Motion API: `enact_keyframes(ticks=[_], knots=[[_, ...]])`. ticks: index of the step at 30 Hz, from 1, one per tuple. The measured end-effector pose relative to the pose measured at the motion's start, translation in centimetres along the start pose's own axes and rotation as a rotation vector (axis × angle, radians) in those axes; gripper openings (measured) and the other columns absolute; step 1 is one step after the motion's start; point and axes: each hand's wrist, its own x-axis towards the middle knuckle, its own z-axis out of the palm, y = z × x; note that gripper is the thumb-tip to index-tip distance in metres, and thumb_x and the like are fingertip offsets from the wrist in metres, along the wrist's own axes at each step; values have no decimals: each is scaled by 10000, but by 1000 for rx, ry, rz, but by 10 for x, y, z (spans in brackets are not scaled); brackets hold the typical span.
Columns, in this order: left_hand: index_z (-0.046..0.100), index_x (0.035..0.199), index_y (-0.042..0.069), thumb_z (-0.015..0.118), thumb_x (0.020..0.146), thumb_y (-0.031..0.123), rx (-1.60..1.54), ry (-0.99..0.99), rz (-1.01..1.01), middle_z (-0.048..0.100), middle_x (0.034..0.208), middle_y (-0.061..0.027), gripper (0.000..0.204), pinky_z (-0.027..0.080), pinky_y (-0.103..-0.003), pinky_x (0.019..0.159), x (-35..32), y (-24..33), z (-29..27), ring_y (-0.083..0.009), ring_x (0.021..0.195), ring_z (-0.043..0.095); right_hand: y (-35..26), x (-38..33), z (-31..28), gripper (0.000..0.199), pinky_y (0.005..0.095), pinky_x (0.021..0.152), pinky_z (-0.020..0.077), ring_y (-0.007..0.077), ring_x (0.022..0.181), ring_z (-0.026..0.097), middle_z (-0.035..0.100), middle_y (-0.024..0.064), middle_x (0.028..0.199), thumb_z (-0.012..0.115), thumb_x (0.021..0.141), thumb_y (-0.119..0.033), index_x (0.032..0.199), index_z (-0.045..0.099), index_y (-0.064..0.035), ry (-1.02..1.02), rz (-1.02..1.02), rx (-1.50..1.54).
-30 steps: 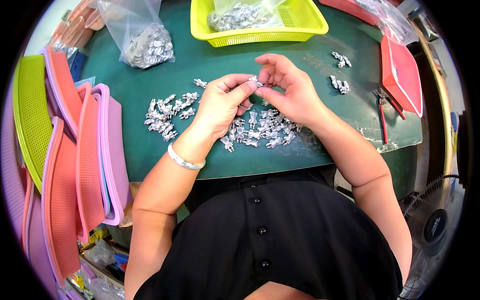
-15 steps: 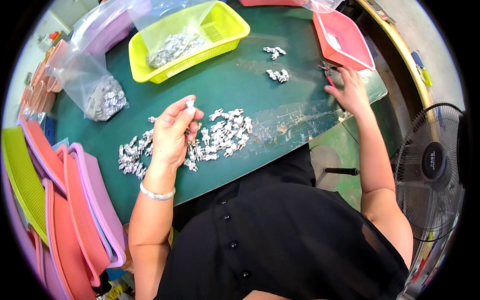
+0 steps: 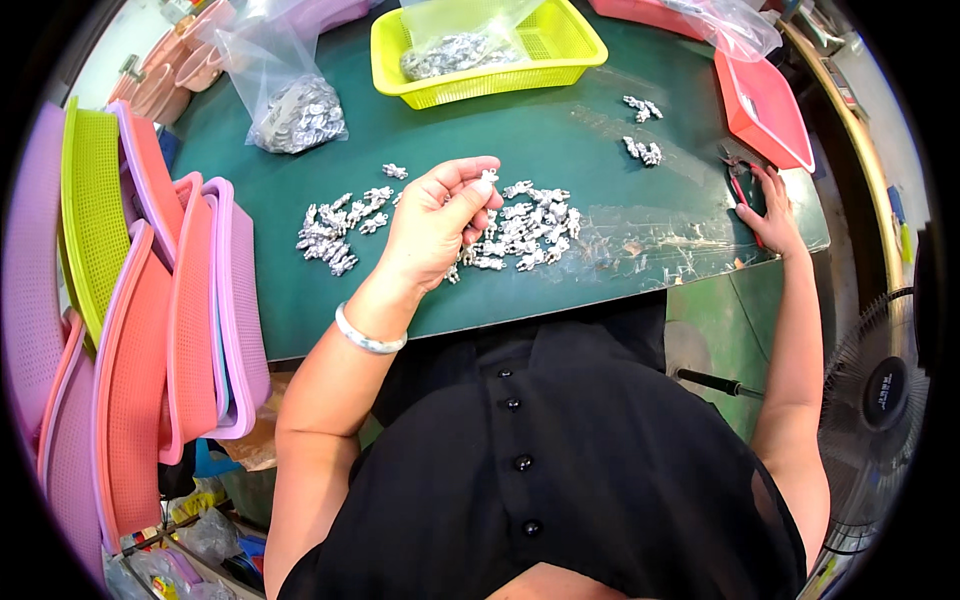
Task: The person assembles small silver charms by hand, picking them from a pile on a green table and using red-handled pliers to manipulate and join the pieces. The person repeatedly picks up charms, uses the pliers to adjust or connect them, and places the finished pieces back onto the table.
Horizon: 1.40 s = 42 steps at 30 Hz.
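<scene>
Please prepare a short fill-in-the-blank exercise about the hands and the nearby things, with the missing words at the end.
1. The left hand pinches a small silver figure charm between its index finger and its ____.
2. The pale bangle circles the ____ wrist.
3. The right hand is at the pliers, whose handles are ____.
4. The plastic basket holding a clear bag of silver pieces is ____.

Missing words: thumb; left; red; yellow-green.
</scene>
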Motion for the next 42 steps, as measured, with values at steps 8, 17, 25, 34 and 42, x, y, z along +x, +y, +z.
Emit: enact_keyframes(ticks=[8,17,25,34,42], knots=[[572,1048,19,538,861,85,-23,9,7,606,814,-46,201,399,-169,517,-6,-5,4,-44,612,502,-20,4,-20,692,460,966,292,326,1149,414,458,173,1207,630,703,-442,1256,376,-112,-42,-22,-11],[562,1004,23,516,877,101,-26,30,33,598,796,-48,156,400,-166,496,-8,-1,9,-46,599,499,-38,-19,-17,423,426,804,407,375,948,495,512,207,1005,569,696,5,1094,431,-38,150,-71,33],[520,1119,19,515,871,69,42,-9,97,589,834,-57,253,428,-183,532,-8,13,20,-64,628,510,-149,-18,-60,440,385,781,427,372,909,500,470,190,965,448,610,149,1027,466,10,116,-314,576],[502,1116,25,501,874,81,96,122,258,576,814,-33,249,405,-176,530,-19,25,23,-53,620,481,-263,-21,-76,366,386,724,431,337,849,525,533,156,911,636,741,-141,1041,470,-11,5,-623,652],[502,1117,27,515,872,89,98,164,297,582,816,-28,252,401,-167,537,-29,22,16,-44,629,481,-286,-26,-67,359,397,701,432,335,842,531,538,150,901,635,742,-154,1032,476,-17,6,-624,636]])
